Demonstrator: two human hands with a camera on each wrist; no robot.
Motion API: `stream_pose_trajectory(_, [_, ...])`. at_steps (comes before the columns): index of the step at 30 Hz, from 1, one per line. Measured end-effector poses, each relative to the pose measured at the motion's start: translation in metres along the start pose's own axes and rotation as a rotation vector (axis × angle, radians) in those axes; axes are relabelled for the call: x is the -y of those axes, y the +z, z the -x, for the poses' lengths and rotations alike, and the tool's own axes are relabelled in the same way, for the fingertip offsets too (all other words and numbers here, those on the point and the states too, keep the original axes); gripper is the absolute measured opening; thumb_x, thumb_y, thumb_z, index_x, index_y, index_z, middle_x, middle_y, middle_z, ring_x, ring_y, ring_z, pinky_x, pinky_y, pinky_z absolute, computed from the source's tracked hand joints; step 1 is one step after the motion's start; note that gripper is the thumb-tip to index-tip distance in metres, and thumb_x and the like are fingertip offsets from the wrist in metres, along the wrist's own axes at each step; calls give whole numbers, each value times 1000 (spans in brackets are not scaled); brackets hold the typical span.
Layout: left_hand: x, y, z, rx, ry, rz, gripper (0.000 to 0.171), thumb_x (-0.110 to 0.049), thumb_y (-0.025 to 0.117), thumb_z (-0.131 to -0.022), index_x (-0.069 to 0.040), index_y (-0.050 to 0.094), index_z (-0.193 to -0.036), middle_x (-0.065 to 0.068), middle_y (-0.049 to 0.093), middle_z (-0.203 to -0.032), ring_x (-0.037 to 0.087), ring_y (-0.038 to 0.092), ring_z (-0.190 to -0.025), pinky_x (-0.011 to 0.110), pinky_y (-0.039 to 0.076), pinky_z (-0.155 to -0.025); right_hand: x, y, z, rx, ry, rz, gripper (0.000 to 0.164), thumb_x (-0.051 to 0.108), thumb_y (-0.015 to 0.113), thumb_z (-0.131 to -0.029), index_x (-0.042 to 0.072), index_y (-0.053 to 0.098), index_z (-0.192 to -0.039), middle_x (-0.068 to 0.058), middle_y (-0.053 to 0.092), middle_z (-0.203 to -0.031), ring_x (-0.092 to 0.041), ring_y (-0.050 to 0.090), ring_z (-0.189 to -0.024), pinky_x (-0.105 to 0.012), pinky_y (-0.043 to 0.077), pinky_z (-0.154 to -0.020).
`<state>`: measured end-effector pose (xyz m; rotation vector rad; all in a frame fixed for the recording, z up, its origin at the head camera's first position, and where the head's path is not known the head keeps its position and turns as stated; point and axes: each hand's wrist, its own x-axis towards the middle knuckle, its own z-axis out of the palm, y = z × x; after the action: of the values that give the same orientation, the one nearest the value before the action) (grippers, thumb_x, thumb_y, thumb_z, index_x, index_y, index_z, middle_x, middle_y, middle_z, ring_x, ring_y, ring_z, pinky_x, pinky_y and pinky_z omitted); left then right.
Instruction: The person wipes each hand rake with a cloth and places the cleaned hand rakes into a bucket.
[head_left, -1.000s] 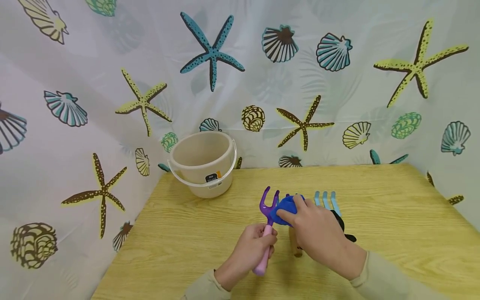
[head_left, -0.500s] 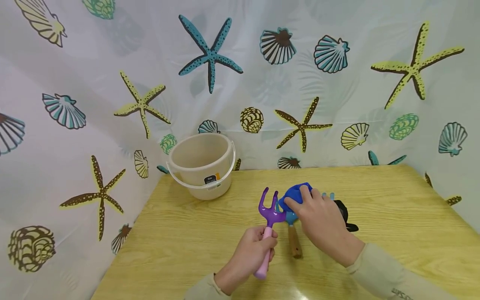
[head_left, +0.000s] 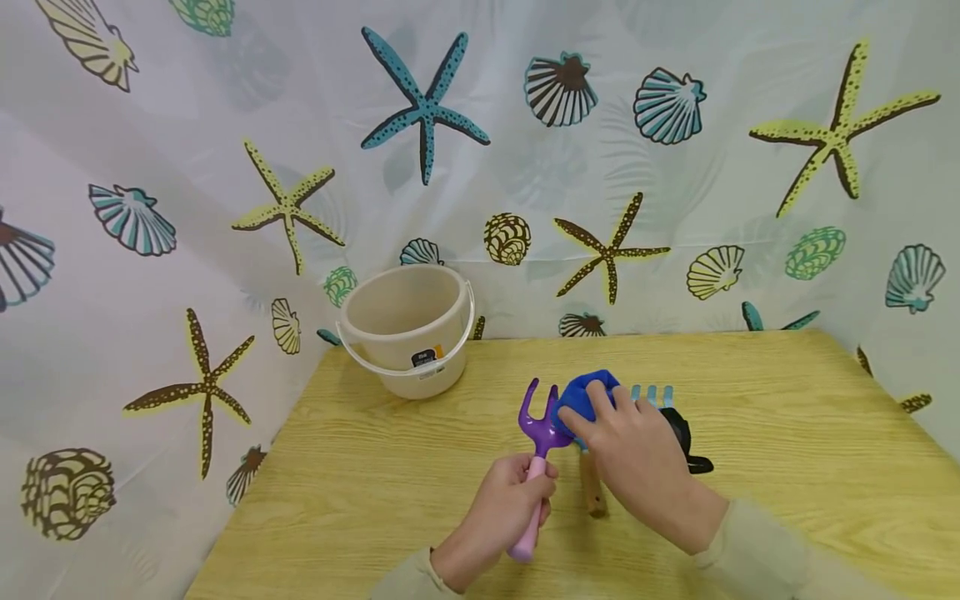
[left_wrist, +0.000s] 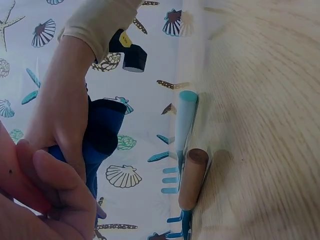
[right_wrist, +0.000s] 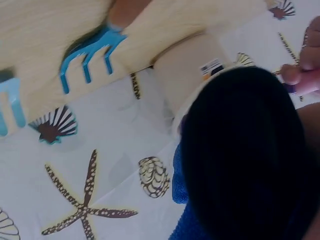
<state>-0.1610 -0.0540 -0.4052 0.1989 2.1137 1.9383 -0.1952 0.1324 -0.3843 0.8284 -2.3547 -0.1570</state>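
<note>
In the head view, my left hand (head_left: 501, 504) grips the pink handle of a small purple hand fork (head_left: 536, 429), its tines pointing away from me. A bunched blue cloth (head_left: 579, 393) is held in my right hand (head_left: 641, 454) against the right side of the fork's head, covering part of it. Beneath the cloth lies a blue hand rake with a wooden handle (head_left: 592, 487); the left wrist view shows that handle (left_wrist: 193, 180) on the table. Behind my right hand, light blue rake tines (head_left: 652, 396) stick out, and a pale handle (left_wrist: 186, 117) shows in the left wrist view.
A beige bucket (head_left: 420, 367) with a clear bail handle stands at the table's back left. The wooden table (head_left: 360, 500) meets a white curtain (head_left: 510, 167) printed with starfish and shells. A large dark shape (right_wrist: 245, 150) blocks much of the right wrist view.
The right hand and cloth moved up and right, off the fork's head, then back left onto it. The left hand and fork stay nearly in place.
</note>
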Motion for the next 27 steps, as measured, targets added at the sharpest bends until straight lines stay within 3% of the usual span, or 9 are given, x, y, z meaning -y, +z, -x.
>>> stream_pose_trajectory(5, [0, -1, -2, -10, -21, -1, 10, -3, 55, -86, 0, 61, -94, 2, 51, -59, 9, 46, -47, 20, 38, -40, 12, -11, 0, 3, -10, -77, 46, 10, 79, -71, 23, 66, -113, -21, 54, -104, -36, 53, -80, -46, 57, -54])
stream_pose_trajectory(11, [0, -2, -2, 15, 1, -3, 10, -3, 55, -86, 1, 60, -94, 2, 51, -59, 10, 45, -48, 21, 37, -41, 18, -15, -1, -9, -39, -123, 45, 7, 76, -71, 24, 66, -111, -19, 55, -100, -31, 53, -73, -40, 56, -47])
stream_pose_trajectory(20, [3, 5, 3, 52, 17, 1, 10, -2, 56, -83, 0, 60, -92, 0, 51, -58, 9, 46, -47, 20, 37, -40, 6, 2, -9, 1, 14, -59, 45, 10, 79, -69, 18, 68, -112, -25, 56, -103, -39, 56, -81, -49, 57, -56])
stream_pose_trajectory(27, [6, 6, 3, 20, 6, -10, 10, -1, 55, -83, 0, 61, -91, 1, 51, -59, 9, 46, -47, 21, 37, -41, 2, 8, -9, -31, -46, 61, 49, 19, 83, -68, 14, 64, -112, -27, 53, -106, -40, 54, -83, -48, 57, -58])
